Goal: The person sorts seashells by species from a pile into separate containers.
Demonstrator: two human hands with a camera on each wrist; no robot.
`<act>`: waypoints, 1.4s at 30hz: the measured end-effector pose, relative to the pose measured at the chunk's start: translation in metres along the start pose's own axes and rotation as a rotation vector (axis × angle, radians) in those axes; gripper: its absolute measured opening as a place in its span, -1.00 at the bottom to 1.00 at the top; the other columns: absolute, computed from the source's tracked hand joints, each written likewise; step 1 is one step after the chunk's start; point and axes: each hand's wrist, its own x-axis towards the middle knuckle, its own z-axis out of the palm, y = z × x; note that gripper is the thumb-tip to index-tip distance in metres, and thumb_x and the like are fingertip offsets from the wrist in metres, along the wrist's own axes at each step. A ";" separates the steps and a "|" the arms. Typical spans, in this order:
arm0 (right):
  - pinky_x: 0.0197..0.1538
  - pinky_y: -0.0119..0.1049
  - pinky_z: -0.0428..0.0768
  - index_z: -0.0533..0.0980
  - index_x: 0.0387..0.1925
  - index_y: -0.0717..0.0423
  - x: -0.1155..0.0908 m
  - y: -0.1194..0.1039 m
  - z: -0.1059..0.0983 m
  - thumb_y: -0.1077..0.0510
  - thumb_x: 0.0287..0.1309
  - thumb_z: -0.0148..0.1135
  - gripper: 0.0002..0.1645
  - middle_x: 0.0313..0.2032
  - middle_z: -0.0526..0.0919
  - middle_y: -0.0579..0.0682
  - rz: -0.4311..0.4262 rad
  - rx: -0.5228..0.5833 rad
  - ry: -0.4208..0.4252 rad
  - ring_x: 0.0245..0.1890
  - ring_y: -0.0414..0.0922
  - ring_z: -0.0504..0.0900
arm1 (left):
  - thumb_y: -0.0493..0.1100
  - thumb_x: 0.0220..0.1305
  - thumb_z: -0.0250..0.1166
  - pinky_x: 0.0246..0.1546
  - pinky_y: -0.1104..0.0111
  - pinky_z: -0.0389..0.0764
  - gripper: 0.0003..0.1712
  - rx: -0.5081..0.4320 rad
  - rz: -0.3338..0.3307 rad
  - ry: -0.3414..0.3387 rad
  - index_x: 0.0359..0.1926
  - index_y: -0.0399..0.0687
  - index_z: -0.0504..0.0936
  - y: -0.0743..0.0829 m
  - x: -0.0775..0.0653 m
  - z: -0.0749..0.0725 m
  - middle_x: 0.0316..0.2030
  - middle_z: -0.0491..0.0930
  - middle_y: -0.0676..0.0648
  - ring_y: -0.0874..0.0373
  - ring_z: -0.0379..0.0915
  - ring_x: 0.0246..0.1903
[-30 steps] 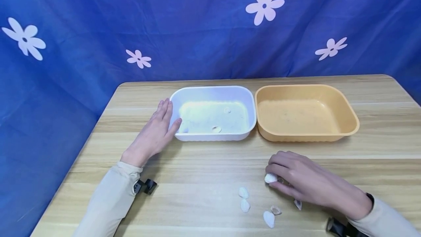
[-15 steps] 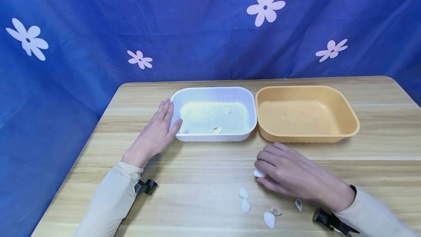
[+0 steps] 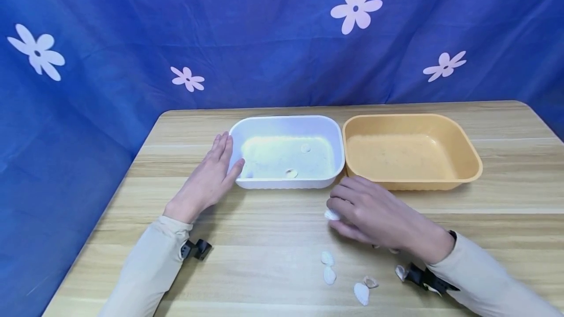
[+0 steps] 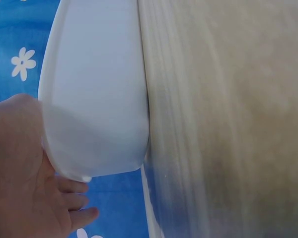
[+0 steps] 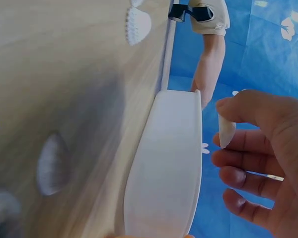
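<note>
Overhead, the right hand [image 3: 379,214] pinches a small white ribbed seashell [image 3: 332,215] at its fingertips, above the wooden worktop [image 3: 273,238] just before the white plastic tub [image 3: 286,182]. The left hand [image 3: 207,180] rests flat, fingers straight, against that tub's side. Right wrist view: the seashell [image 5: 225,133] sits between thumb and forefinger.

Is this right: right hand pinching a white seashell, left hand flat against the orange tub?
Not quite. The right hand does pinch a white seashell, but the left hand rests flat against the white tub, not the orange tub, which stands to the white one's right, untouched. The head view shows it; the left wrist view confirms the palm against the white wall.
</note>
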 end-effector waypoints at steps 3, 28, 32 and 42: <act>-0.17 -0.24 0.57 0.57 -0.30 0.14 0.006 0.001 0.000 -0.01 0.27 0.16 -0.72 -0.33 0.58 -0.07 0.009 0.000 -0.009 -0.25 -0.12 0.52 | 0.20 0.51 -0.32 0.45 0.01 -0.21 -0.14 0.003 -0.001 -0.005 0.46 -0.43 -0.22 0.000 0.000 0.000 0.49 -0.34 -0.30 -0.19 -0.44 0.47; -0.19 -0.23 0.57 0.62 -0.26 0.16 0.048 0.019 0.008 0.08 0.21 0.26 -0.80 -0.35 0.60 -0.05 0.169 -0.031 -0.049 -0.29 -0.10 0.51 | 0.21 0.52 -0.39 0.46 0.04 -0.36 -0.14 0.115 0.005 -0.005 0.45 -0.46 -0.22 0.004 0.000 -0.003 0.48 -0.32 -0.35 -0.19 -0.50 0.46; -0.20 -0.23 0.57 0.62 -0.25 0.16 0.053 0.023 0.012 0.09 0.22 0.26 -0.80 -0.33 0.62 -0.03 0.202 -0.037 -0.051 -0.27 -0.09 0.52 | 0.20 0.52 -0.38 0.46 0.04 -0.34 -0.14 0.118 -0.005 -0.012 0.45 -0.45 -0.23 0.005 0.000 -0.003 0.48 -0.33 -0.34 -0.19 -0.51 0.46; -0.18 -0.18 0.61 0.63 -0.26 0.16 0.066 0.031 0.024 0.17 0.20 0.28 -0.86 -0.28 0.64 0.02 0.308 -0.027 -0.041 -0.23 -0.03 0.58 | 0.20 0.52 -0.39 0.46 0.02 -0.30 -0.14 0.114 0.000 -0.003 0.45 -0.46 -0.22 0.004 0.000 -0.002 0.47 -0.31 -0.37 -0.21 -0.50 0.46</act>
